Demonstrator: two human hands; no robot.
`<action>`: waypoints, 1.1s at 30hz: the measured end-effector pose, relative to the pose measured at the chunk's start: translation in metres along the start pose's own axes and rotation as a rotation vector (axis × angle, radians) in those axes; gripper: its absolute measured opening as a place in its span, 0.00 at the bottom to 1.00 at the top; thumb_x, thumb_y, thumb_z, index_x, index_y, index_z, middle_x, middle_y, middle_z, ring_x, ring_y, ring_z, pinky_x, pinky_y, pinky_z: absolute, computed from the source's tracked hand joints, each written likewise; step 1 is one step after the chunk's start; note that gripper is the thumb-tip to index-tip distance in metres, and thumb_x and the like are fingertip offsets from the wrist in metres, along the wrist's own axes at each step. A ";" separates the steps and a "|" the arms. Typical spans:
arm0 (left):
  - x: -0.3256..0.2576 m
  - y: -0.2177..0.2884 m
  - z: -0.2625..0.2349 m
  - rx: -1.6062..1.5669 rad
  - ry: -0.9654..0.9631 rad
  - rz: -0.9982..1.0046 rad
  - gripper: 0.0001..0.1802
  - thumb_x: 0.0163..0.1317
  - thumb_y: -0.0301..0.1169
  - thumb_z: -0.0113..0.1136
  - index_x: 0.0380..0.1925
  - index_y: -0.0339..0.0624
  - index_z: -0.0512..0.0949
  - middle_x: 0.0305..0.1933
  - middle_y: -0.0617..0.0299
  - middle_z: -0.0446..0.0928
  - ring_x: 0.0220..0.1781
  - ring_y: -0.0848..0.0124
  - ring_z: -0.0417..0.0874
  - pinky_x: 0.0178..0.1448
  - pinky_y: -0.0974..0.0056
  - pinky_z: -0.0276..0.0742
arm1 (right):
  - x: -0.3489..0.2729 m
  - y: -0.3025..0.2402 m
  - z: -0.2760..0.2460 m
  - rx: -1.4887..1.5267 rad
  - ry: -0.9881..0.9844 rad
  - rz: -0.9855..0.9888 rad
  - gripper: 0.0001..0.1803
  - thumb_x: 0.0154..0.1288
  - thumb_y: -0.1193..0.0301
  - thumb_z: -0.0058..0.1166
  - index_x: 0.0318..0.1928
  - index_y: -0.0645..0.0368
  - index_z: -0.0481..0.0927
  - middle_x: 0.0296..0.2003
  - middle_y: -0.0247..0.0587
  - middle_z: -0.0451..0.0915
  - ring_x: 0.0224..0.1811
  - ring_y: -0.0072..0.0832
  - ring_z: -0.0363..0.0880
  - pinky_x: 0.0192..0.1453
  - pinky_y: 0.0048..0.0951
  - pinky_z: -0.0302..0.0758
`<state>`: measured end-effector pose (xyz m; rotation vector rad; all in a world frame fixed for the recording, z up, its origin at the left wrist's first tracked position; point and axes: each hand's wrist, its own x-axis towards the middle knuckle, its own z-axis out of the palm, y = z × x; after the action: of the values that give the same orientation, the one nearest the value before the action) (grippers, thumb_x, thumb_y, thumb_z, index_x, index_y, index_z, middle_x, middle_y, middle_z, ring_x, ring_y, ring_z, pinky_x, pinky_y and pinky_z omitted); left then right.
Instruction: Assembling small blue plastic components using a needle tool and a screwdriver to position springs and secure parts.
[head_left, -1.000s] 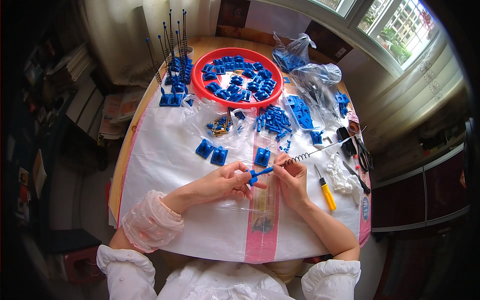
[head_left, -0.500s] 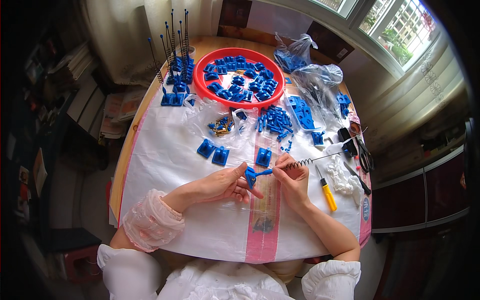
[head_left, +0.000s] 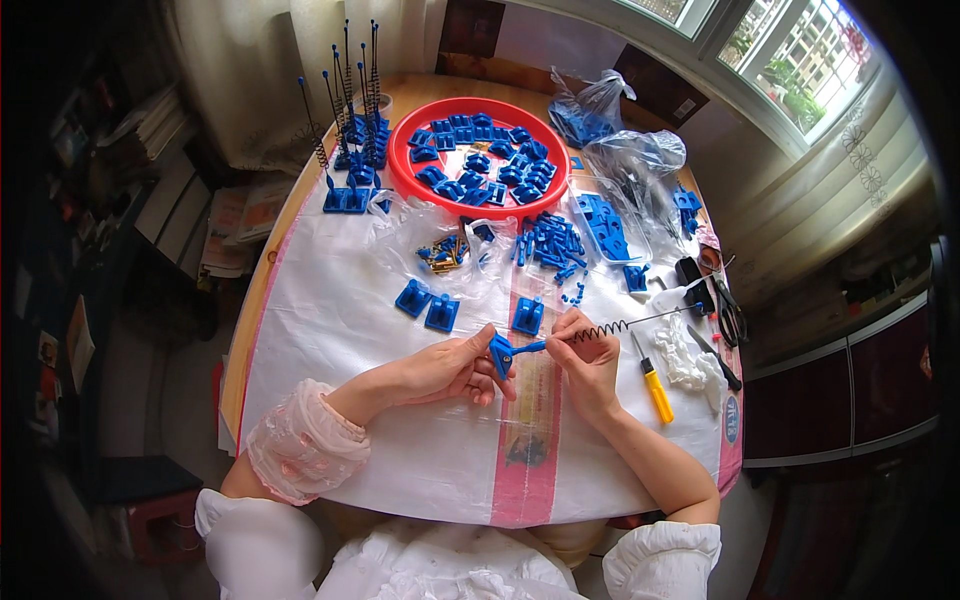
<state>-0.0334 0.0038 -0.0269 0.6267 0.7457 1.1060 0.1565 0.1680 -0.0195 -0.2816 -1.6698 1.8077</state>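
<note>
My left hand [head_left: 455, 370] pinches a blue plastic bracket [head_left: 501, 356] between thumb and fingers, over the front middle of the table. A blue stem [head_left: 528, 348] sticks out of the bracket to the right. My right hand [head_left: 588, 365] grips that stem's far end, where a black coil spring [head_left: 605, 328] begins; the joint itself is hidden by the fingers. From the coil a thin dark rod reaches right to a blue ball tip [head_left: 698, 308]. Just beyond my hands lie similar blue brackets: one [head_left: 527, 315] near the right hand, and two [head_left: 441, 311] farther left.
A red round tray [head_left: 397, 175] of blue brackets stands at the back. Spring rods [head_left: 345, 110] stand upright at far left. Brass screws [head_left: 443, 253], blue pins [head_left: 555, 243] and a clear box [head_left: 640, 250] lie mid-table. At right are a yellow screwdriver [head_left: 658, 397], scissors [head_left: 733, 322] and white tissue [head_left: 690, 360].
The fingers of my left hand have curled in slightly under the bracket. The rod's ball tip has shifted a little to the right. Both hands keep their hold.
</note>
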 end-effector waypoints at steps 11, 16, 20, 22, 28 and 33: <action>0.004 -0.002 0.010 -0.002 0.156 0.155 0.32 0.80 0.58 0.45 0.65 0.42 0.69 0.55 0.57 0.80 0.43 0.74 0.82 0.49 0.68 0.80 | 0.001 0.002 -0.002 -0.005 0.026 -0.016 0.05 0.64 0.85 0.67 0.38 0.64 0.86 0.40 0.36 0.79 0.42 0.20 0.76 0.46 0.23 0.70; 0.003 0.002 0.017 0.264 0.241 0.347 0.28 0.76 0.42 0.63 0.68 0.41 0.66 0.57 0.61 0.76 0.49 0.75 0.82 0.53 0.67 0.82 | 0.002 0.001 -0.001 -0.017 0.052 -0.032 0.05 0.65 0.85 0.66 0.37 0.64 0.85 0.39 0.35 0.78 0.40 0.19 0.76 0.43 0.22 0.71; 0.003 0.002 0.014 0.309 0.224 0.385 0.27 0.74 0.31 0.66 0.67 0.39 0.67 0.56 0.61 0.77 0.52 0.74 0.83 0.57 0.65 0.83 | 0.003 -0.001 0.001 -0.035 0.072 -0.046 0.04 0.66 0.85 0.66 0.37 0.65 0.85 0.38 0.34 0.79 0.38 0.18 0.76 0.41 0.22 0.71; 0.004 0.004 0.014 0.286 0.229 0.364 0.25 0.75 0.32 0.64 0.67 0.39 0.68 0.55 0.60 0.79 0.54 0.74 0.83 0.59 0.65 0.83 | 0.002 -0.001 0.000 -0.056 0.077 -0.040 0.03 0.66 0.84 0.66 0.37 0.65 0.85 0.37 0.34 0.79 0.38 0.18 0.76 0.41 0.21 0.71; 0.004 0.003 0.011 0.239 0.241 0.325 0.24 0.78 0.34 0.60 0.68 0.40 0.67 0.56 0.55 0.84 0.54 0.71 0.86 0.60 0.65 0.83 | 0.001 -0.001 0.001 -0.065 0.086 -0.006 0.02 0.68 0.83 0.66 0.38 0.65 0.86 0.36 0.32 0.81 0.39 0.17 0.77 0.43 0.21 0.71; 0.003 0.003 0.009 0.230 0.254 0.278 0.23 0.81 0.40 0.56 0.66 0.40 0.64 0.55 0.47 0.85 0.50 0.68 0.89 0.59 0.63 0.84 | -0.001 -0.002 -0.001 -0.069 0.077 0.021 0.03 0.67 0.82 0.67 0.40 0.64 0.88 0.37 0.33 0.82 0.39 0.17 0.77 0.44 0.21 0.72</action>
<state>-0.0268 0.0072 -0.0196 0.8105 1.0370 1.3837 0.1584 0.1685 -0.0181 -0.3950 -1.6833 1.7342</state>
